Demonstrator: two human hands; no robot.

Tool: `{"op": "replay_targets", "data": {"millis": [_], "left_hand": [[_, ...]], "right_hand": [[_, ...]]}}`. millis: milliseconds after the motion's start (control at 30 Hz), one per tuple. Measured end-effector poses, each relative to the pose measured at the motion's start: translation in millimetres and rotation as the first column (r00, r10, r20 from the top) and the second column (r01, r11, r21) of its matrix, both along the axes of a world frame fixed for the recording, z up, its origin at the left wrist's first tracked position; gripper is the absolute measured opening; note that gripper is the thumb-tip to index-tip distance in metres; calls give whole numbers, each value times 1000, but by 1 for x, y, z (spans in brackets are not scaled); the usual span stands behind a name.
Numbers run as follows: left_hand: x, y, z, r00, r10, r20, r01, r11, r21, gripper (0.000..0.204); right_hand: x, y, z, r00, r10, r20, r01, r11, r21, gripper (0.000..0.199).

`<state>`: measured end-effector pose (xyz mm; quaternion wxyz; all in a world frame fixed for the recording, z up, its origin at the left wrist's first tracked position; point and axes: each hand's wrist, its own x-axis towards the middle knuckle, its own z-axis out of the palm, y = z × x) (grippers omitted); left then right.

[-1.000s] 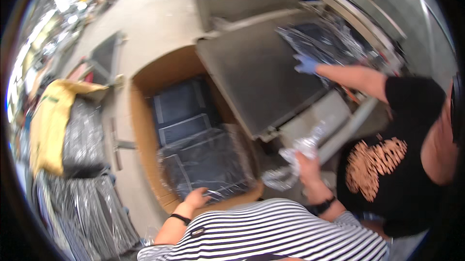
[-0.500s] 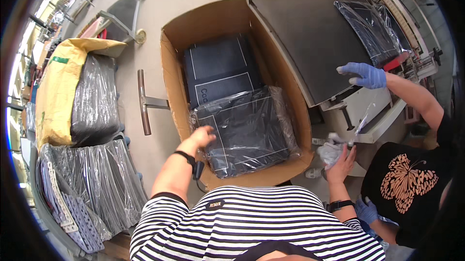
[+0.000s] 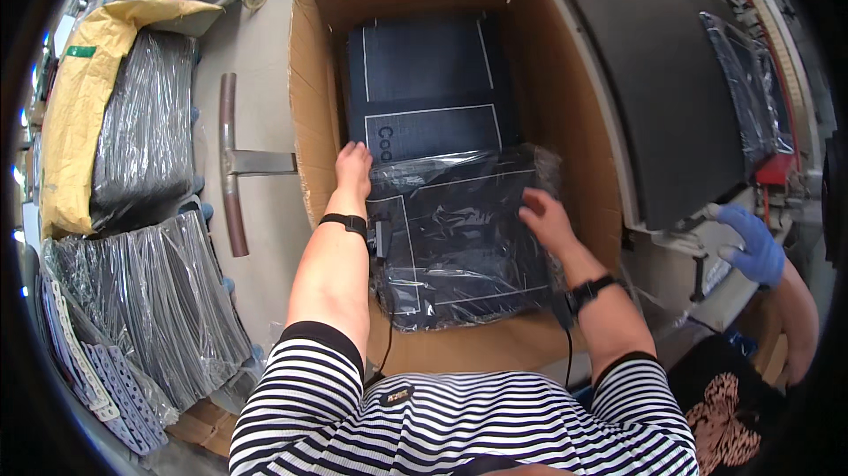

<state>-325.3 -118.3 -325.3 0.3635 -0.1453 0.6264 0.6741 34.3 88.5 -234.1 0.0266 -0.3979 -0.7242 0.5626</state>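
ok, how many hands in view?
3. Left hand on the bagged pack's upper left corner in the box; right hand on its right side; a co-worker's gloved hand far right.

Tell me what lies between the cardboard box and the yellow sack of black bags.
In the head view, between the cardboard box and yellow sack: grey floor and a metal T-shaped bar.

We look down into an open cardboard box [image 3: 311, 114]; our left hand [image 3: 354, 169] rests on the upper left corner of a plastic-wrapped dark garment [image 3: 459, 238], our right hand [image 3: 548, 220] lies flat on its right side; an unwrapped dark garment [image 3: 424, 79] lies beyond; a co-worker's blue-gloved hand [image 3: 751, 242] reaches in at right.
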Motion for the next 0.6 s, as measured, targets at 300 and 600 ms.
{"op": "replay_targets", "data": {"millis": [300, 600], "left_hand": [[9, 72, -62, 870, 271, 413, -204, 959, -198, 68], [29, 124, -52, 824, 398, 402, -216, 878, -426, 70]], "right_hand": [[-114, 79, -156, 694, -707, 136, 558, 409, -722, 44], [-126, 116, -186, 656, -625, 423, 741, 427, -518, 56]]}}
